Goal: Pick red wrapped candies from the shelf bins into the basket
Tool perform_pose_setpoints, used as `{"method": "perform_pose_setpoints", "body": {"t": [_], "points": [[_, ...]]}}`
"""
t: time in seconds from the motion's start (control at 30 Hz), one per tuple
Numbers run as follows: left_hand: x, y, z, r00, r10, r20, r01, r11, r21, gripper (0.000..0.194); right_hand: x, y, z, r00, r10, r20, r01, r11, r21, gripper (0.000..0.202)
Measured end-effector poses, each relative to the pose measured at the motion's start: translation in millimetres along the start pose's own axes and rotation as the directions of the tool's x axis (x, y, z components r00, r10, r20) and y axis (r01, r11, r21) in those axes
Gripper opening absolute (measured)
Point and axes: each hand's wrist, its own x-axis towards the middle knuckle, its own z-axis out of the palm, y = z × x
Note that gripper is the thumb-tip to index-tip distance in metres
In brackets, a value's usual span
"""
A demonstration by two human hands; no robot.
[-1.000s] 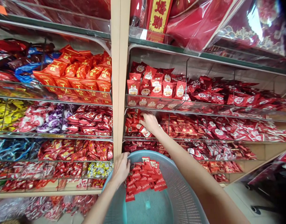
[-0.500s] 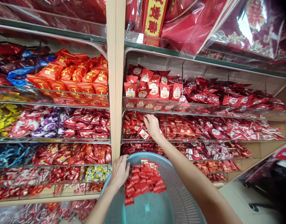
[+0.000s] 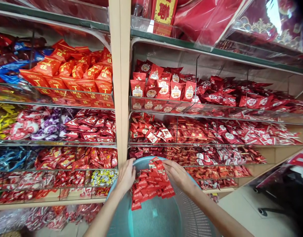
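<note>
A teal plastic basket (image 3: 156, 225) with mesh sides stands below the shelves. My left hand (image 3: 126, 177) grips its far left rim. Inside it lies a pile of small red snack packets (image 3: 150, 189). Over the far end of this pile, my right hand (image 3: 178, 176) pinches a red packet (image 3: 156, 164) with cream and dark printing between thumb and fingers. Whether more than one packet is in that pinch, I cannot tell. Similar red packets (image 3: 143, 126) fill the shelf compartment just above the basket.
Clear-fronted shelves hold orange-red bags (image 3: 67, 72), red biscuit bags (image 3: 163, 87), yellow sweets (image 3: 103, 177) and other wrapped sweets. A wooden upright (image 3: 121, 82) divides the shelves. Dark wheeled chair legs (image 3: 267, 210) stand on the floor at right.
My right hand has come down from the shelf compartment to above the basket, with a red packet in its fingers. My left hand stays on the rim. The view has shifted slightly.
</note>
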Motion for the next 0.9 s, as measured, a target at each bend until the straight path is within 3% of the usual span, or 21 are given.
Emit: {"method": "perform_pose_setpoints", "body": {"t": [0.17, 0.43, 0.73, 0.9], "points": [[-1, 2, -1.2, 1.000, -0.006, 0.011, 0.006, 1.000, 0.006, 0.038, -25, 3, 1, 0.987, 0.050, 0.154, -0.040, 0.997, -0.072, 0.025], [-1, 4, -3.9, 0.999, -0.015, 0.030, 0.015, 1.000, 0.015, 0.037, -36, 5, 4, 0.930, 0.142, 0.340, -0.083, 0.980, -0.182, 0.022], [0, 3, -3.3, 0.999, -0.018, 0.033, 0.017, 1.000, 0.011, 0.038, -35, -1, 26, 0.895, 0.187, 0.404, -0.115, 0.974, -0.196, 0.030], [0, 2, -2.4, 1.000, -0.001, 0.030, 0.001, 1.000, 0.015, 0.037, -34, -8, 23, 0.892, 0.239, 0.385, -0.149, 0.957, -0.248, 0.040]]}}
